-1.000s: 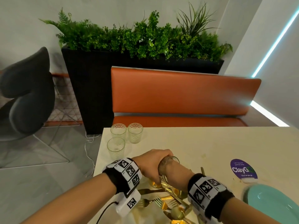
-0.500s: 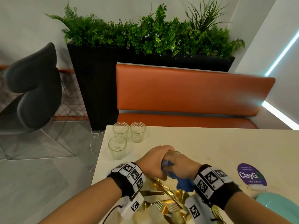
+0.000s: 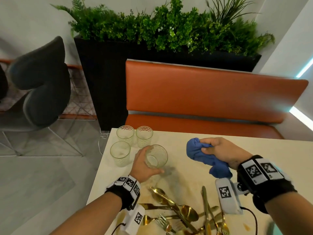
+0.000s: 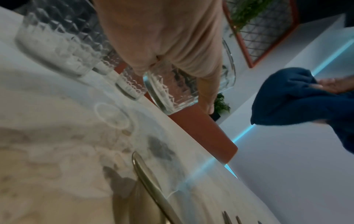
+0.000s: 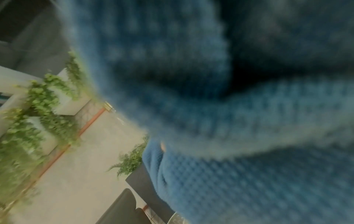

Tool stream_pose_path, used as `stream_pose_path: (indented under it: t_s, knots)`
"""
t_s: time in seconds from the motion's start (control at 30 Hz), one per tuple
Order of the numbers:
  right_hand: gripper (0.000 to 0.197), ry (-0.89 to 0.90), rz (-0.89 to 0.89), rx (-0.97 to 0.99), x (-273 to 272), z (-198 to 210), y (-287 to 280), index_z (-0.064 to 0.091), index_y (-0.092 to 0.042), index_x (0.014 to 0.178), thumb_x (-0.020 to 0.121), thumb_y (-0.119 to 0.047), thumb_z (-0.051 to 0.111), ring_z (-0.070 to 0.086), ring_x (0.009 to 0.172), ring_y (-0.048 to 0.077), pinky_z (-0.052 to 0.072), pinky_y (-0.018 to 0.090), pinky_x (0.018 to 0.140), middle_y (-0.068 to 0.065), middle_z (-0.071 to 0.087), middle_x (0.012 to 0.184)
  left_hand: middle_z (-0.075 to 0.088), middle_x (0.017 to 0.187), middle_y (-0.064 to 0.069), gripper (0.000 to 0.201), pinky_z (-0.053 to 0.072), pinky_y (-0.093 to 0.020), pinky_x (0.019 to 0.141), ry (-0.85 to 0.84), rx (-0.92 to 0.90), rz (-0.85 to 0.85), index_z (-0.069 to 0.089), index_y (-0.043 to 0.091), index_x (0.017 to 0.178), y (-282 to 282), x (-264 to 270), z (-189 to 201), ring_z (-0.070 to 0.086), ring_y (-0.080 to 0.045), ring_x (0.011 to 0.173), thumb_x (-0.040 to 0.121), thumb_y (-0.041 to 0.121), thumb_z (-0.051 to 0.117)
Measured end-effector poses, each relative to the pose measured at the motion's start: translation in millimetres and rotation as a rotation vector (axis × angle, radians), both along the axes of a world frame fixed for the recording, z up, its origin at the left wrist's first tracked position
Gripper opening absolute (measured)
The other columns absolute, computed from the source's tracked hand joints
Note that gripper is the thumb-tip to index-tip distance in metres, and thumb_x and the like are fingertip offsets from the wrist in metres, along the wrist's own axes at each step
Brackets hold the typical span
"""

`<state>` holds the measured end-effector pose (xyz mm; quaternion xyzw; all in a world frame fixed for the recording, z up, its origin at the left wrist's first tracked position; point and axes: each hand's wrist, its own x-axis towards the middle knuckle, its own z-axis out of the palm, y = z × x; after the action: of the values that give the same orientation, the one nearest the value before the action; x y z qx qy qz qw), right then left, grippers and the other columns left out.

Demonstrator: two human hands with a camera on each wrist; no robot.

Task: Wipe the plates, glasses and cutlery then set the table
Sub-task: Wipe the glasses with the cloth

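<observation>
My left hand grips a clear patterned glass just above the pale table, tilted toward me, beside three more glasses standing at the table's far left corner. In the left wrist view the fingers wrap the held glass over the tabletop. My right hand clutches a bunched blue cloth, raised to the right of the glass and apart from it. That cloth fills the right wrist view. Gold cutlery lies heaped at the near edge.
An orange bench runs behind the table, with a black planter of greenery beyond it. A dark grey chair stands on the floor to the left. A brown smear marks the table near my right forearm.
My hands were together with the cloth working inside the glass. They have separated: the right pulled the cloth out to the right, the left carried the glass toward the other glasses.
</observation>
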<state>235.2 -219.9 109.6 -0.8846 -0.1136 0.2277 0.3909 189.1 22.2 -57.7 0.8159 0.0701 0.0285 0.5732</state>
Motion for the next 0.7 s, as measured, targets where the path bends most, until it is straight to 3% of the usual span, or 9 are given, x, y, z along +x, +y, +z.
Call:
stream_pose_path:
  t_s: [0.1, 0.17, 0.3, 0.57, 0.7]
  knots:
    - [0.026, 0.126, -0.130, 0.143, 4, -15, -3, 0.061, 0.001, 0.113, 0.092, 0.004, 0.047, 0.059, 0.085, 0.018, 0.051, 0.008, 0.062, 0.014, 0.063, 0.105, 0.049, 0.126, 0.003, 0.093, 0.040, -0.029, 0.100, 0.079, -0.127, 0.154, 0.043, 0.028, 0.127, -5, 10, -10, 0.045, -0.014, 0.119, 0.049, 0.017, 0.093]
    - [0.024, 0.187, -0.185, 0.197, 8, -23, -4, 0.062, 0.002, 0.109, 0.092, 0.005, 0.045, 0.058, 0.077, 0.017, 0.051, 0.010, 0.056, 0.016, 0.063, 0.100, 0.051, 0.123, 0.001, 0.093, 0.042, -0.028, 0.097, 0.150, -0.185, 0.273, 0.043, 0.024, 0.129, -7, 16, -19, 0.048, -0.017, 0.117, 0.050, 0.015, 0.092]
    - [0.024, 0.237, -0.237, 0.215, 16, -35, -8, 0.061, 0.001, 0.109, 0.092, 0.004, 0.044, 0.058, 0.080, 0.019, 0.051, 0.012, 0.058, 0.016, 0.063, 0.099, 0.053, 0.119, 0.001, 0.095, 0.042, -0.032, 0.102, 0.233, -0.154, 0.415, 0.042, 0.021, 0.130, -9, 26, -35, 0.051, -0.021, 0.118, 0.049, 0.019, 0.092]
    - [0.023, 0.293, -0.287, 0.233, 15, -47, -20, 0.064, -0.003, 0.099, 0.092, 0.005, 0.043, 0.055, 0.091, 0.027, 0.047, 0.028, 0.075, 0.023, 0.061, 0.104, 0.047, 0.139, -0.008, 0.101, 0.035, -0.030, 0.104, 0.304, -0.099, 0.530, 0.033, 0.014, 0.141, -6, 26, -32, 0.043, -0.026, 0.129, 0.058, 0.018, 0.089]
    - [0.021, 0.329, -0.349, 0.293, 4, -48, -26, 0.061, 0.002, 0.105, 0.093, 0.003, 0.044, 0.057, 0.079, 0.022, 0.051, 0.021, 0.061, 0.018, 0.061, 0.098, 0.044, 0.142, -0.016, 0.102, 0.036, -0.033, 0.105, 0.417, -0.009, 0.488, 0.028, 0.000, 0.141, -6, 25, -19, 0.043, -0.029, 0.131, 0.063, 0.028, 0.087]
